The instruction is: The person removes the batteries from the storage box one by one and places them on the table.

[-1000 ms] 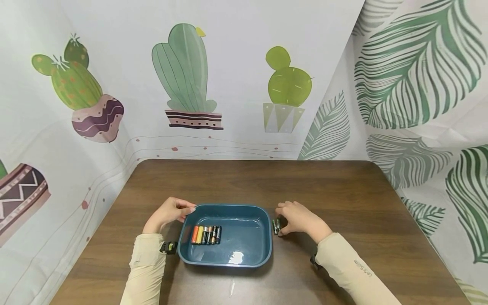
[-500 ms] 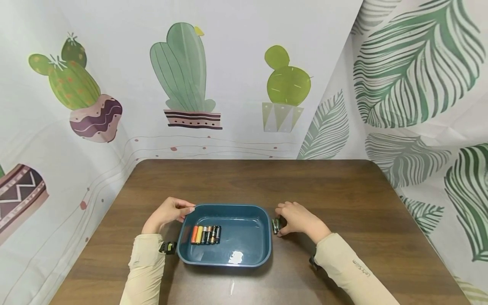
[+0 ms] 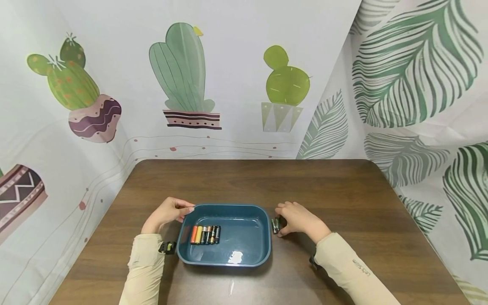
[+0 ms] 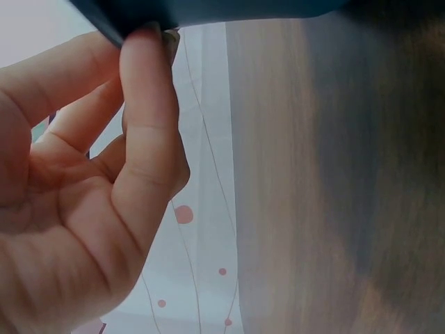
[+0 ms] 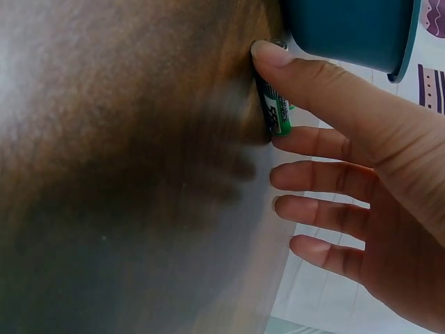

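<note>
Basically, at brn tbl (image 3: 324, 186) by cactus-print wall (image 3: 240, 84), L hand (image 3: 167, 214) pinches tray rim (image 3: 228, 205), R hand (image 3: 299, 218) grn batt (image 5: 277, 111).

Green battery (image 5: 279, 115) partly behind right thumb (image 5: 313, 80), tray (image 5: 348, 31) cropped in 2 wrist views

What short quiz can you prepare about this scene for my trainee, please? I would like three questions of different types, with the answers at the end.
1. True or false: the green batteries at the right hand lie outside the blue tray.

2. In the head view, what colour is the leftmost battery of the row inside the tray?
A) green
B) orange
C) white

3. Where does the left hand hold the tray?

Key:
1. True; they are on the table, beside the tray.
2. B.
3. By its rim, at the far left corner.
</note>
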Available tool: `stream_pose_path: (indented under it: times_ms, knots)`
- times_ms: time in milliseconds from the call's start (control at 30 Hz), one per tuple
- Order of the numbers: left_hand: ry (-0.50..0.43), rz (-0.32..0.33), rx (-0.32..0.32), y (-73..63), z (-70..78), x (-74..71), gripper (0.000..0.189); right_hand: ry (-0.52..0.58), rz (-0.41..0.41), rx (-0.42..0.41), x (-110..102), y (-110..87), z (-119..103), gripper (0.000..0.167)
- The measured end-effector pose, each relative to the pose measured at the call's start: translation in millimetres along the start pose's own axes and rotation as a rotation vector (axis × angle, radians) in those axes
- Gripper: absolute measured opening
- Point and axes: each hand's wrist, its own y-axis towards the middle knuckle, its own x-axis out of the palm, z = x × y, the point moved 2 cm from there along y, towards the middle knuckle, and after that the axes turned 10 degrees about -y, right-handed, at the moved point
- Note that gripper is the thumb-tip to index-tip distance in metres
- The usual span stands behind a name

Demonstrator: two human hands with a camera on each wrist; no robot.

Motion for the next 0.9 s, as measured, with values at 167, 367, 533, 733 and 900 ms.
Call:
stream_pose_path:
  times_ms: [167, 367, 533, 733, 900]
  knots:
    - [0.005, -0.001, 0.007, -0.4, 1.2, -1.0, 0.02, 0.001, -0.014, 0.003, -4, 0.5, 0, 0.05]
    - [0.001, -0.002, 0.011, -0.1, 2.2, -1.0, 0.02, 0.043, -0.065, 0.033, -11, 0.1, 2, 0.054]
    - [-0.005, -0.006, 0.011, -0.4, 1.3, -0.4, 0.02, 0.079, -0.106, 0.068, -18, -1.0, 5, 0.044]
    - [-0.003, -0.002, 0.017, -0.5, -1.0, -0.8, 0.02, 0.058, -0.08, 0.078, -34, 0.2, 6, 0.025]
    - [-0.002, -0.004, 0.023, -0.7, -1.9, -0.8, 0.02, 0.037, -0.015, 0.051, -48, 3.1, 1, 0.023]
